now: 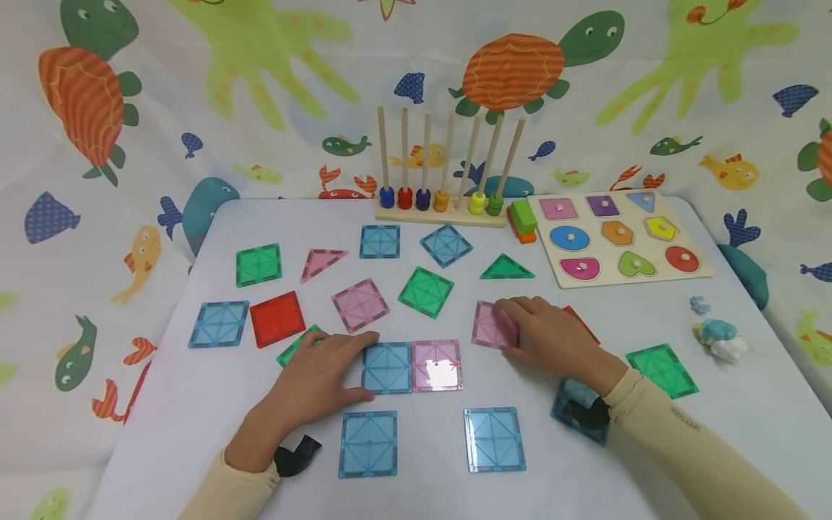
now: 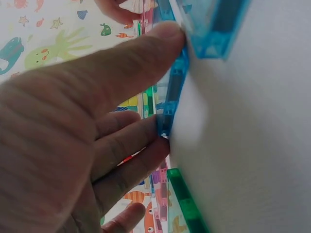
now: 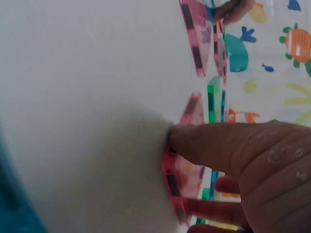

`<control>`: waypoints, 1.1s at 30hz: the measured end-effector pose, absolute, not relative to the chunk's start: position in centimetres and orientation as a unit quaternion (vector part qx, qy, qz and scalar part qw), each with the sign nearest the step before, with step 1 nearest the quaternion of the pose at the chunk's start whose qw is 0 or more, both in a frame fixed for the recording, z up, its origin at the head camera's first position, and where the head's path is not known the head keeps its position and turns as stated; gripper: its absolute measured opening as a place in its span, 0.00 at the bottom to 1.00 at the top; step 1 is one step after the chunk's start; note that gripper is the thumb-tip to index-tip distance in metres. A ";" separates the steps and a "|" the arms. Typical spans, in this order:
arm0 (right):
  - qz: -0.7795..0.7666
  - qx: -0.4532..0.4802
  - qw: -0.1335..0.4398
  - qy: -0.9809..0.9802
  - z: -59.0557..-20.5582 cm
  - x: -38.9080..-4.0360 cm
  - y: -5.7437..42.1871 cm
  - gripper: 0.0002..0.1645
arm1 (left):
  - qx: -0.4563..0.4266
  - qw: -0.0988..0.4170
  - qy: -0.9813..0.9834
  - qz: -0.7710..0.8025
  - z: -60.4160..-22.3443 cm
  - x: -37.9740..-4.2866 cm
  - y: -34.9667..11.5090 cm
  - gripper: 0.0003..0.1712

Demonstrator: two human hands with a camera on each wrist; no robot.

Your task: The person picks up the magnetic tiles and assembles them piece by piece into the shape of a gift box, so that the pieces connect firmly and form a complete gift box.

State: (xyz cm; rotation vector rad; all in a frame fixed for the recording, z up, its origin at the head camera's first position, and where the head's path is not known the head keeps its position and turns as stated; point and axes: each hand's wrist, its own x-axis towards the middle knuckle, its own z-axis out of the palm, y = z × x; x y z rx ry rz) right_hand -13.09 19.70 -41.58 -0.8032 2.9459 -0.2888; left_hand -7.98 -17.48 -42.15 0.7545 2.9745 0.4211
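Note:
My left hand point(image 1: 316, 377) holds a blue square magnetic tile point(image 1: 388, 368) by its left side, thumb at the near corner and fingertips at the far one. Edge to edge with that tile, on its right, lies a pink square magnetic tile point(image 1: 437, 366). Farther right, my right hand point(image 1: 554, 336) pinches another pink tile point(image 1: 489, 323) between thumb and fingers; it lies flat, slightly turned. In the right wrist view the thumb presses on the edge of this pink tile point(image 3: 173, 179). A green tile point(image 1: 294, 349) is partly hidden under the left fingers.
Two blue tiles, one at left point(image 1: 367, 444) and one at right point(image 1: 495, 439), lie nearer the front. Other green, red, pink and blue tiles spread around. At the back stand a peg stacker point(image 1: 442, 213) and a shape puzzle board point(image 1: 617, 238). Modelling clay lumps point(image 1: 721, 339) sit far right.

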 end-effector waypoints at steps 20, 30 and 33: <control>-0.106 -0.333 0.052 0.935 -40.9 -10.2 18.2 0.56 | 0.247 0.021 0.959 0.135 -41.9 -8.1 -17.5 0.52; -0.068 -0.100 0.051 0.991 -40.3 -11.4 24.3 0.61 | 0.249 0.021 0.959 0.133 -42.0 -7.9 -17.5 0.52; -0.086 -0.080 0.076 0.990 -40.6 -11.4 25.3 0.62 | 0.249 0.020 0.959 0.130 -42.0 -7.9 -17.5 0.52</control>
